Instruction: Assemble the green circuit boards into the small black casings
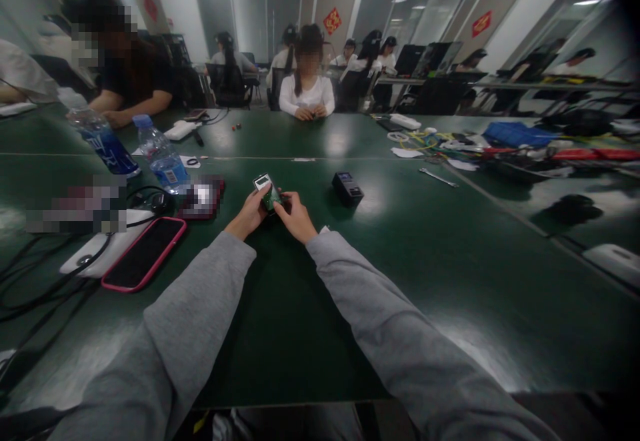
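Note:
Between my two hands, above the green table, is a small dark-edged rectangular device (271,198) with a green face and a pale, dark-marked panel at its far end. My left hand (249,214) grips its left side, thumb lying across the face. On the lower right side, my right hand (297,216) has its thumb and fingers closed on the device. Its underside is hidden. To the right of my hands, a black box-shaped device (348,188) with a small screen on top rests on the table. A wrench (439,177) lies farther right.
At left are a pink-cased phone (145,254), a white power bank (95,254), cables and two water bottles (163,154) (100,134). Tangled wires and a blue bundle (520,134) cover the far right. Across the table sits a person in a white top (307,94).

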The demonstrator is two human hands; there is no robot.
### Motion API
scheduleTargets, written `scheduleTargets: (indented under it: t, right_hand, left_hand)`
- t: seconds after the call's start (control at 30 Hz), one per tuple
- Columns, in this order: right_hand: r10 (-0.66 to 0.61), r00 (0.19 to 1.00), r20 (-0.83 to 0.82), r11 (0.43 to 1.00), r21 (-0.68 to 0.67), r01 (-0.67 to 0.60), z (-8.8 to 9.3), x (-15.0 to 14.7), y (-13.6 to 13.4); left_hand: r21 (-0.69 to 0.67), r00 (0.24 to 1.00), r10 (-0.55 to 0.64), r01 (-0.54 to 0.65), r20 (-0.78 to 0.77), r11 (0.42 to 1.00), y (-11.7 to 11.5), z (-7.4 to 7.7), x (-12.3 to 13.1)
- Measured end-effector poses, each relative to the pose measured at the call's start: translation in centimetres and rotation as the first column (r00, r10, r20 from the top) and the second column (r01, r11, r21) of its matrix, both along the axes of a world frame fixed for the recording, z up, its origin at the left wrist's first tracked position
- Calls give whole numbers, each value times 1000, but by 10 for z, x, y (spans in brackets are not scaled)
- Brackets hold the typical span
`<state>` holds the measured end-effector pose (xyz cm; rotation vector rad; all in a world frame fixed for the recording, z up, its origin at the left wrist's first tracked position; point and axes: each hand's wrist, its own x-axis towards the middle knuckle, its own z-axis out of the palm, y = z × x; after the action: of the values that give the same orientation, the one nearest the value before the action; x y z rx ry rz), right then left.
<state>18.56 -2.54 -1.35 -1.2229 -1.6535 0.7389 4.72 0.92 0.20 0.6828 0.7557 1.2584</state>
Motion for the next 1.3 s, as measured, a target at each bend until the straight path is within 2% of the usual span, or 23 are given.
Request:
scheduleTargets:
  t: [1.07, 1.3]
  right_hand:
    - [-18, 1000, 13, 1000, 9, 18, -2, -1, 1]
    - [-11, 1000, 8, 1000, 12, 11, -4, 0, 2]
  left_hand:
    - [12, 1000, -12, 12, 0, 1000, 1, -2, -1]
    - [14, 1000, -12, 12, 19, 1000, 5, -6, -2]
